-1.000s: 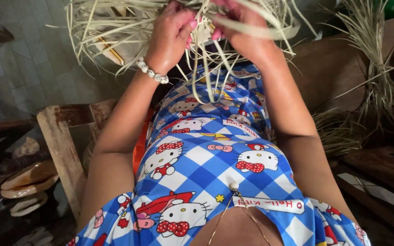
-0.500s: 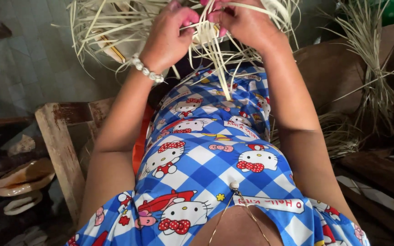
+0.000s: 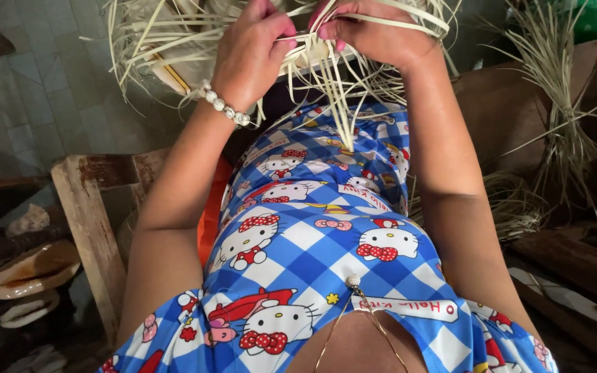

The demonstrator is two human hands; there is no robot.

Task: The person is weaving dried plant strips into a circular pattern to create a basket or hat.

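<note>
Left hand (image 3: 247, 59) and right hand (image 3: 374, 34) at 12 o'clock, fingertips meeting, each pinching pale straw strips (image 3: 326, 83). Strips fan out around both hands, loose ends hanging toward 6 over the blue checked dress (image 3: 312, 242).

Grey tiled floor (image 3: 29, 90), worn wooden bench (image 3: 95, 207)

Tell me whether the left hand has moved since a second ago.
Barely. The left hand stays above the wooden chair frame, gripping the pale straw strips beside the right hand.
</note>
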